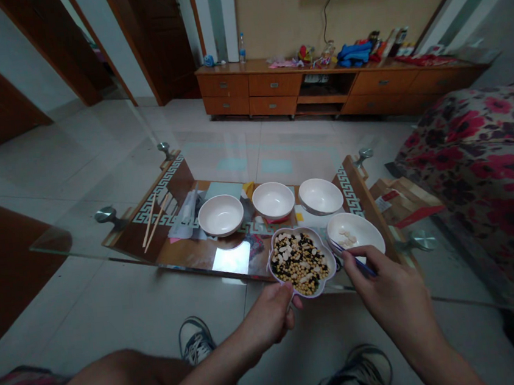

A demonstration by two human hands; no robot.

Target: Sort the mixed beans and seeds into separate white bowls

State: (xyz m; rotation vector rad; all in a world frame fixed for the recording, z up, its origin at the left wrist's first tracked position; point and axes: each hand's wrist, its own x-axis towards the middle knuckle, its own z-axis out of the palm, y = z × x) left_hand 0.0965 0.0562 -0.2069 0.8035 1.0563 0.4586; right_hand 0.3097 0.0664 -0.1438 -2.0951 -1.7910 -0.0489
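Grips scalloped bowl (pixel 331 260) in left hand (pixel 270 315) at near edge of bench (pixel 190 255); pinches blue tool (pixel 363 266) in right hand (pixel 393 286) beside rightmost white bowl (pixel 367 230).

One view from the person's head, facing forward and down, near above the clear glass counter (pixel 240 255), wide enough for dark laced shoes (pixel 198 347) below, the long brown wooden cabinet (pixel 272 85) far across the room
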